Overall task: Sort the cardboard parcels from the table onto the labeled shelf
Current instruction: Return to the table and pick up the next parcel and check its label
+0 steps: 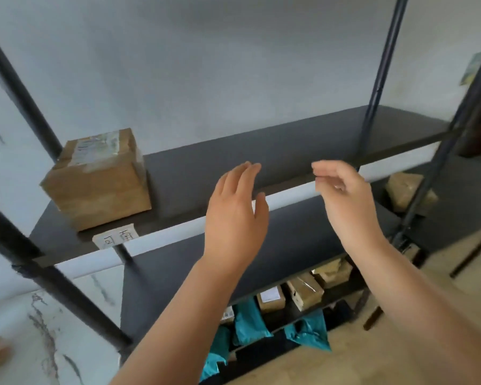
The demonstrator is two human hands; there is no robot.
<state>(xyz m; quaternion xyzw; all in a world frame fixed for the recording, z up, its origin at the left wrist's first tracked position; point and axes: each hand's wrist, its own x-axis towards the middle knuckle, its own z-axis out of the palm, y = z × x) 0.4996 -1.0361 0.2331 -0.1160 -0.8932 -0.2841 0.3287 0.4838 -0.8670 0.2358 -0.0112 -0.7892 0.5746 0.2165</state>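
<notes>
A brown cardboard parcel [97, 180] with a shipping label taped on top stands at the left end of the dark upper shelf board [275, 145]. A white paper label [115, 236] with handwriting is stuck to the shelf edge just below it. My left hand [233, 212] hovers in front of the shelf's middle, fingers spread, holding nothing. My right hand [345, 198] is raised beside it, fingers loosely curled, also with nothing in it. Both hands are well to the right of the parcel.
Black metal uprights [378, 79] frame the shelf unit. Lower boards carry several cardboard parcels [306, 293] and teal plastic mailers [250, 323]. Another parcel [406, 193] sits on a neighbouring shelf at right. A pale wall is behind, wooden floor at lower right.
</notes>
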